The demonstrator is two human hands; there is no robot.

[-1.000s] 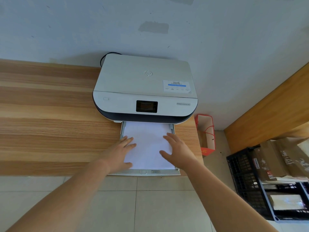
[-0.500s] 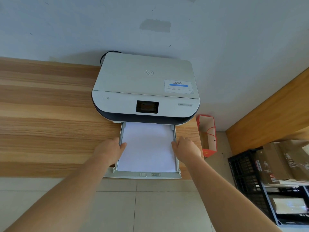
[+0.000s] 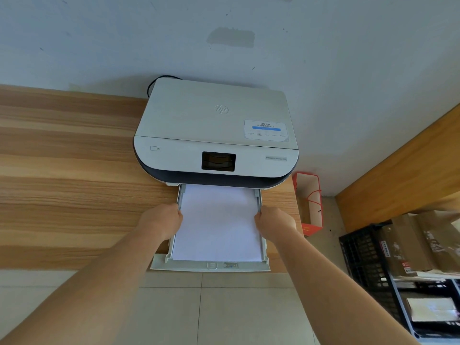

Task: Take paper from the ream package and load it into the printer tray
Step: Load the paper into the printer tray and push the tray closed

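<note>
Your left hand (image 3: 161, 221) sits at the left side of the pulled-out printer tray (image 3: 210, 266), just below frame centre, fingers curled in against the tray's left side rail; looks like a pinch on the rail or its guide, but the fingertips are tucked under, so can't tell exactly what they grip. Your right hand (image 3: 275, 224) mirrors it on the right rail, fingers also curled inward and touching the tray edge. Both hands level with each other, about halfway along the tray, both forearms coming in from the bottom corners of the frame. Between them the paper (image 3: 219, 225) lies flat in the tray: white stack, squared up, far end running under the printer body, near end stopping just short of the tray's front lip. The tray front overhangs the desk edge at lower centre. The printer (image 3: 215, 130) is white with a dark lower band, lid closed, small dark screen on the front panel, sticker on the lid's right corner, cable looping out behind its upper-left corner. It sits on the wooden desk (image 3: 69, 180), which fills the left of the frame, pushed against the pale wall across the top. Right of the desk, on the floor: a red paper bag (image 3: 310, 207), then a black crate (image 3: 366, 272) with cardboard boxes at lower right. Ream package not in view.
</note>
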